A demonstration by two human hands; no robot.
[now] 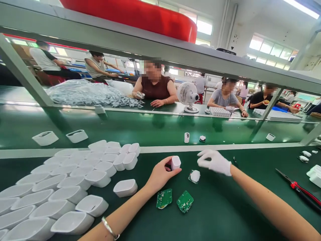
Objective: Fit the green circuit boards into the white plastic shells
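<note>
white casing [176, 162], pinched between thumb and fingers of bare left hand [160, 173], over green counter [218, 214], beyond two green circuit boards [164, 197]; can't tell if touching the surface. probably light, stiff, smooth enough to slip, unlikely to crack under a modest squeeze. best taken by opposite side walls. on gloved right hand [216, 162]: fingers curled, grip narrowly parted, nothing seen in it, near board with white disc [195, 176].

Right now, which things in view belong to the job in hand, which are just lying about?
Likely the job:
small white plastic housing in the left hand
green square circuit boards
clustered white plastic shells

Apparently just about:
red-and-black pliers, untouched
white round desk fan
long red object overhead
</note>
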